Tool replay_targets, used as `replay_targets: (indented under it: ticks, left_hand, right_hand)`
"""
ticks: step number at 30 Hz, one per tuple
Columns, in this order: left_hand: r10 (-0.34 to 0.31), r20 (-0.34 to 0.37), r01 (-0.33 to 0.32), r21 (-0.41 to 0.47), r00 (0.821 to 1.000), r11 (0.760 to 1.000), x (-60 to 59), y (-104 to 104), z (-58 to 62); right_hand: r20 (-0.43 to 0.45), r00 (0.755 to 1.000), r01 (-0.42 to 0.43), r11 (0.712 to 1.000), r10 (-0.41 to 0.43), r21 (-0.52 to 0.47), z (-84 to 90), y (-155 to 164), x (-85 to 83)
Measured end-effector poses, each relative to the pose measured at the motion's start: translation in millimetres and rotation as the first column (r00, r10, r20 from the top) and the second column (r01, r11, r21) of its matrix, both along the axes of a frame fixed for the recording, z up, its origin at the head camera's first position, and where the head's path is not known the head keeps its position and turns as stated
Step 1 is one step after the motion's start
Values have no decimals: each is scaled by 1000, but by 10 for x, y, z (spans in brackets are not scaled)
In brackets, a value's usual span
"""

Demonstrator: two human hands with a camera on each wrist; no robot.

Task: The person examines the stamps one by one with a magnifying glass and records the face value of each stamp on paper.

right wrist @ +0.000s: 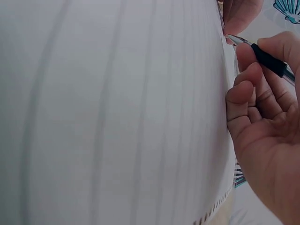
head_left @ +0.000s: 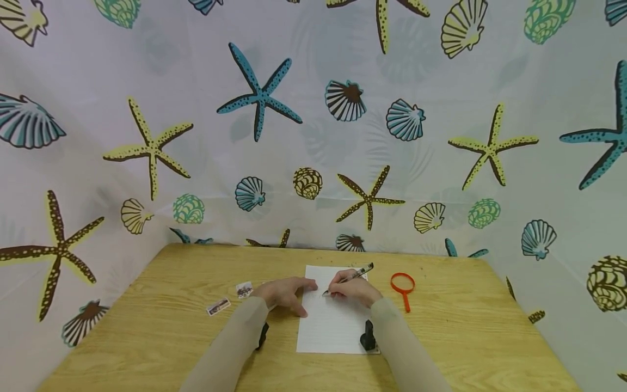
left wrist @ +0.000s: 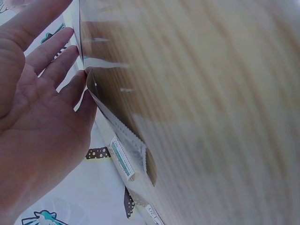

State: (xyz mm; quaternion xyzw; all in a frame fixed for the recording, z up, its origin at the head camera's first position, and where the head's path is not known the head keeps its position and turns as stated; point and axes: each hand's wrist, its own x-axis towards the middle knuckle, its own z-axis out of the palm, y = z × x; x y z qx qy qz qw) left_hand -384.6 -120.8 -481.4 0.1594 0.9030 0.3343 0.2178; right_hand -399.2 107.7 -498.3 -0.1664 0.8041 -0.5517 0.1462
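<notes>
Right hand [head_left: 356, 289]: I see its fingers grasping the pen [head_left: 349, 279], tip on the paper [head_left: 333, 326].
Left hand [head_left: 286, 293]: fingers released, flat, pressing the paper's left edge.
Surface [head_left: 147, 337]: orange magnifier [head_left: 403, 287] right of the paper.

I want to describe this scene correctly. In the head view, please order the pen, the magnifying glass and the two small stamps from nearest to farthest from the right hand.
1. Pen: gripped in the right hand, over the paper.
2. Magnifying glass: on the table, to that hand's right.
3. Nearer stamp: left, beyond the left hand.
4. Farther stamp: leftmost.
</notes>
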Motion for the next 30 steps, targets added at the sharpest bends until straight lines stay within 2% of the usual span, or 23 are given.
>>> replay_targets:
  ticks: [9,22,30]
  left_hand:
    - [-9,-5,8,-8,1000,1000,21,-3,24]
    - [6,8,-6,-8,1000,1000,-4,0,-9]
    - [1,0,-1,-20,1000,1000,6,-2,-15]
  right_hand:
    - [7,1000,-3,1000,3,23,19,-14,14]
    - [-22,998,62,997,-62,33,-25,10,5]
    - [-17,1000,24,1000,-24,17,-17,3,13]
